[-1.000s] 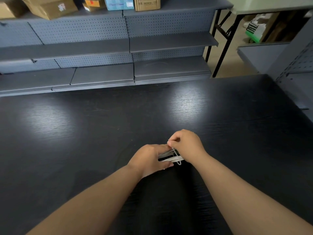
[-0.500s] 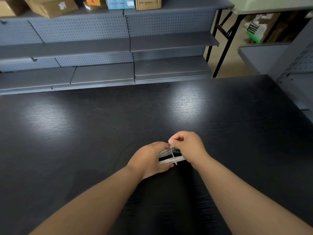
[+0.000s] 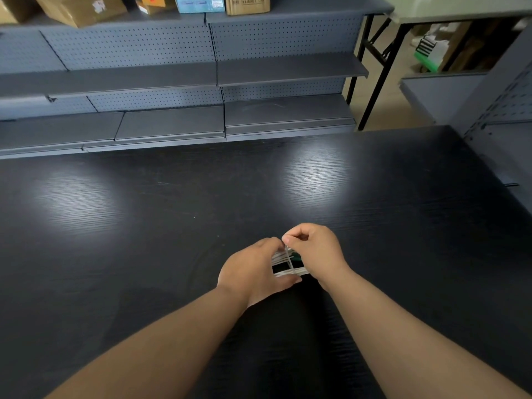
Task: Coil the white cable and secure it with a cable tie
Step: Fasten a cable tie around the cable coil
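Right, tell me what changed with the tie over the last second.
The slack loop of the cable tie, which hung below the coiled white cable, has been drawn in. It now runs taut straight across the coil, up to where the right hand pinches it. Both hands stayed about where they were over the black table, and the left hand still holds the coil.

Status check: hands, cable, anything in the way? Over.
Left hand grips coiled white cable. Right hand pinches cable tie across the coil. Nothing seen in the way on black table.
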The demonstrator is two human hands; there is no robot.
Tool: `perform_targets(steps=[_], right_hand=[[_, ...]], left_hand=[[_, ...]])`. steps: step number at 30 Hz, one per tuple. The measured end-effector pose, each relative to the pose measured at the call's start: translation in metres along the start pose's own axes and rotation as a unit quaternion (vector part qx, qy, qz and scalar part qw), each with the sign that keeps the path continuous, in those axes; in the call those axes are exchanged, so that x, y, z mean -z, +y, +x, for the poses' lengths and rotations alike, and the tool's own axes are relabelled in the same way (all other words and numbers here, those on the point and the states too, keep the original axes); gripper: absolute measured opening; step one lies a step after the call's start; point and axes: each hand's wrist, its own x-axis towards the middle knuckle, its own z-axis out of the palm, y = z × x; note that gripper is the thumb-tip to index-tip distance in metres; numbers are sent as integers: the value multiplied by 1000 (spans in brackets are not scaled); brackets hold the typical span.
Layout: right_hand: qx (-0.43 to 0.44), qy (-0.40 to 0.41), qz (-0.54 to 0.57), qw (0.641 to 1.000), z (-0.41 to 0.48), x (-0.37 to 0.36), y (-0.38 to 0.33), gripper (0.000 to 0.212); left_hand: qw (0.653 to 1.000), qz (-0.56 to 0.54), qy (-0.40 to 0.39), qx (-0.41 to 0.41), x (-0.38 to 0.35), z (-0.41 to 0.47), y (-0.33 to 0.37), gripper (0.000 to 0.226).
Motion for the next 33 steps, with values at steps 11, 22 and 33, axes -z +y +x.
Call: perform_targets(steps=[11, 22, 33], right_hand=[[6, 8, 27, 1000, 3, -3, 1, 9], [10, 2, 38, 999, 7, 0, -4, 9], [38, 3, 67, 997, 9, 3, -15, 18]], left_hand=[[999, -41, -17, 6, 4, 1, -4, 47], [999, -48, -13, 5, 5, 0, -9, 54], [999, -51, -6, -1, 2, 0, -12, 36]])
